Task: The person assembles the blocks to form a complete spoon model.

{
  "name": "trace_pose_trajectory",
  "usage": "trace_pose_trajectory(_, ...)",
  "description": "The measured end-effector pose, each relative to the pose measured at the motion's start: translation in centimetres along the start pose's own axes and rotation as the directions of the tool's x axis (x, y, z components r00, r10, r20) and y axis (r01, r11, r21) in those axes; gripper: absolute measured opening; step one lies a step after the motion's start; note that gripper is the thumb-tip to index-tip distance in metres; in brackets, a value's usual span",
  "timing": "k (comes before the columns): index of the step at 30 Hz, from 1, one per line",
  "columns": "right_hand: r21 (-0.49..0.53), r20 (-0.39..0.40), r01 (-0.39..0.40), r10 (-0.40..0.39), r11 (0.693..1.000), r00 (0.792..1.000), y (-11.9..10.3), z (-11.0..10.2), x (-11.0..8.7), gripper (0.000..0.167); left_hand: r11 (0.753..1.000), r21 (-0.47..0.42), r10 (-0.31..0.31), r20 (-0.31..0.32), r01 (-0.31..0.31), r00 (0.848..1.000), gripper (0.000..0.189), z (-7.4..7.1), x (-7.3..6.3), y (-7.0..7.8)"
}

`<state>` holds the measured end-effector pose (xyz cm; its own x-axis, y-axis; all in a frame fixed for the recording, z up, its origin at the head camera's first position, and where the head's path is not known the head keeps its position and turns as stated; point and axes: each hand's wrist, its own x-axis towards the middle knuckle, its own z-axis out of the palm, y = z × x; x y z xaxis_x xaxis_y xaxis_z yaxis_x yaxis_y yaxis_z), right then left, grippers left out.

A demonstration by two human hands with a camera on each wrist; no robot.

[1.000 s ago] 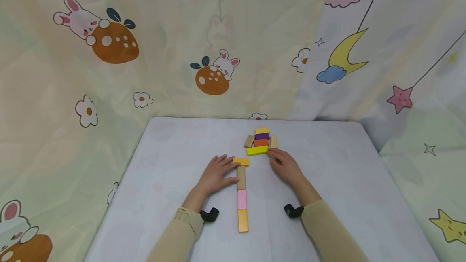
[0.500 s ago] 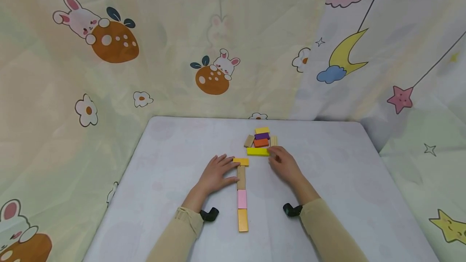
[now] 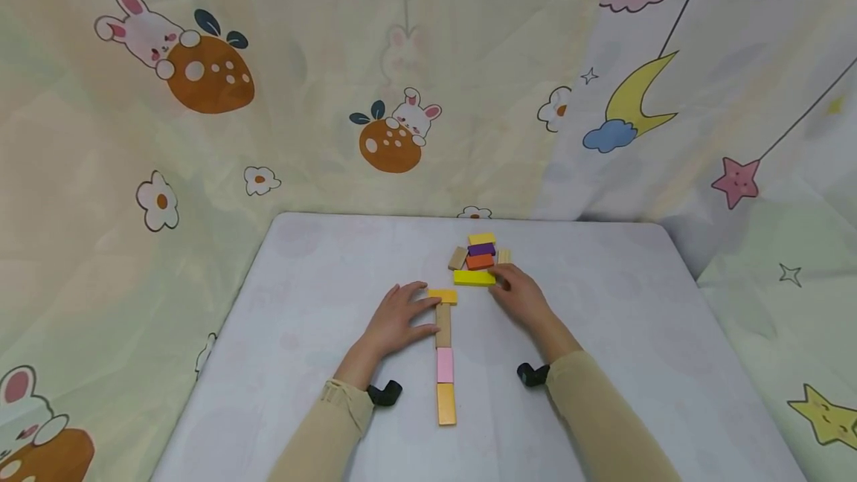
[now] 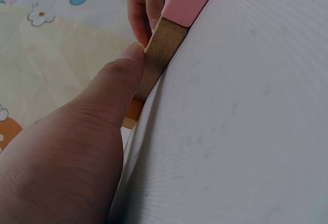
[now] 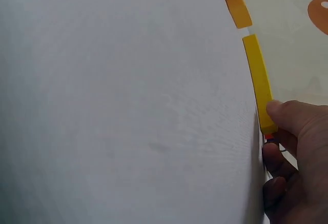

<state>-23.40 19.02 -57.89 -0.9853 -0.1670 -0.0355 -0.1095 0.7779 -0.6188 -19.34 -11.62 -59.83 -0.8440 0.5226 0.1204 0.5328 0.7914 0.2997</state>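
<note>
A row of wooden blocks runs up the table: an orange block (image 3: 446, 404), a pink block (image 3: 445, 365), a plain wood block (image 3: 443, 326) and, crosswise at its far end, a second orange block (image 3: 443, 297). My left hand (image 3: 396, 322) lies along the row's left side with fingers extended, its thumb (image 4: 115, 75) against the plain wood block and a fingertip at the crosswise block. Just beyond, a long yellow block (image 3: 473, 278) lies crosswise. My right hand (image 3: 522, 296) pinches its right end, thumb (image 5: 292, 114) on the near face and the other fingers curled.
Behind the yellow block sit an orange-red block (image 3: 479, 262), a purple block (image 3: 480, 249) and another yellow block (image 3: 481, 238). Plain wood pieces flank them, one tilted at left (image 3: 458, 258), another at right (image 3: 504, 256). The white table (image 3: 321, 259) ends at a printed cloth backdrop (image 3: 301, 95).
The long yellow block has turned from a slant to nearly level, its right end swinging slightly toward me. My right hand has shifted slightly left and away. The left hand stays put.
</note>
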Motion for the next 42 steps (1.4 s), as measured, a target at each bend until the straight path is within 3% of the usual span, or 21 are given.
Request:
trace_pose_trajectory(8,-0.055,0.004,0.019,-0.019,0.998,1.0,-0.2,0.2,0.7,0.038,0.999,0.011,0.032,-0.03,-0.032,0.999,0.062,0.1,0.0,-0.1)
trace_pose_trajectory(21,0.075,-0.009,0.066,-0.066,0.995,0.998,-1.4,1.3,0.3,0.036,0.999,0.033,0.026,-0.016,-0.026,1.0,0.063,0.3,0.1,-0.3)
trace_pose_trajectory(32,0.071,0.01,0.09,-0.091,0.993,0.996,-3.6,2.8,1.0,0.034,0.999,0.018,0.036,-0.026,-0.036,0.999,0.063,0.1,0.0,-0.2)
trace_pose_trajectory(42,0.024,0.008,0.124,-0.124,0.992,0.992,-4.1,3.9,1.2,0.032,0.999,0.028,0.04,-0.05,-0.038,0.998,0.063,0.5,0.0,-0.4)
